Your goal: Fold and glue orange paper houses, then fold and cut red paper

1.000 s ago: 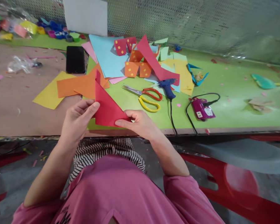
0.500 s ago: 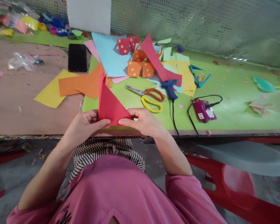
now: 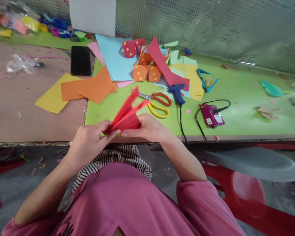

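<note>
A folded sheet of red paper is held up between both hands over the table's front edge, its layers fanned apart and pointing away to the upper right. My left hand pinches its lower left corner, thumb on top. On the other side, my right hand is closed on its lower right edge, the thumb lying along the bottom. Just beyond the paper lie scissors with one red and one yellow handle. To their right rests a blue glue gun, its cord running off the front edge.
Orange paper and yellow paper lie left, near a black phone. Behind are light blue paper and dotted orange cutouts. A purple power socket stands right. A grey stool seat is below the table.
The red paper has turned from a flat upright triangle to a tilted, fanned shape leaning right. My left hand has rotated with it, and both hands still grip it.
</note>
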A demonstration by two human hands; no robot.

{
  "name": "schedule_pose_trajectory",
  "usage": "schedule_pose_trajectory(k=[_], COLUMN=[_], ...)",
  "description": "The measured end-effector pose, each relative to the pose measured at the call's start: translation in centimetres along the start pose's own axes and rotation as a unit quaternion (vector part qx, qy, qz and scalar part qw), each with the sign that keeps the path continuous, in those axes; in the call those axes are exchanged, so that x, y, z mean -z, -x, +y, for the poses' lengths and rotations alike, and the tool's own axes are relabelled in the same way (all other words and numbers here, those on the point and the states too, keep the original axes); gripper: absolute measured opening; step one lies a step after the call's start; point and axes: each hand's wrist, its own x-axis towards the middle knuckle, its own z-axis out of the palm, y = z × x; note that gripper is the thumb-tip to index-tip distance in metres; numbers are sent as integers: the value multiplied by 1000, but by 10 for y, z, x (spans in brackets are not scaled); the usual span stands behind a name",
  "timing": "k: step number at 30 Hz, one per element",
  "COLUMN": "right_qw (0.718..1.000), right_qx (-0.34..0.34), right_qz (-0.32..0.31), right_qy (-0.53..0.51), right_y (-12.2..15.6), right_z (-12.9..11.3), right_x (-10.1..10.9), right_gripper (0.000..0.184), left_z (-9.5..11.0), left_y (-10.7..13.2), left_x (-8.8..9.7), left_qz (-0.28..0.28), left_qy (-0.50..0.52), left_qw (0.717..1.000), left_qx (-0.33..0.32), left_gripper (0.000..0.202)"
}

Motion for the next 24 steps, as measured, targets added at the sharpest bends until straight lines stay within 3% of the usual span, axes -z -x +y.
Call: schedule_pose_trajectory(k=[3, 6, 11, 16, 19, 24], right_qw=[999, 999, 989, 989, 979, 967], right_qx=[-40, -27, 21, 16, 37, 45], right_qz=[-15, 26, 140, 109, 118, 151], right_qy=[-13, 7, -37, -96, -161, -201], right_y=[6, 15, 23, 7, -5, -10], right_z=[-2, -3, 4, 9, 9, 9], right_x=[10, 29, 47, 7, -19, -28], right_gripper=[31, 34, 33, 46, 42, 33], left_z=[-11, -21, -34, -25, -14, -12], left_y=[1, 1, -8, -16, -15, -10], left_x=[2, 2, 3, -8, -16, -18], left_qz=[6, 22, 119, 138, 128, 104], left_qy=[96, 207, 310, 309, 316, 370], left_qw=[992, 966, 929, 928, 925, 904], left_qx=[83, 155, 165, 155, 165, 190], left_gripper=[33, 34, 36, 36, 36, 47])
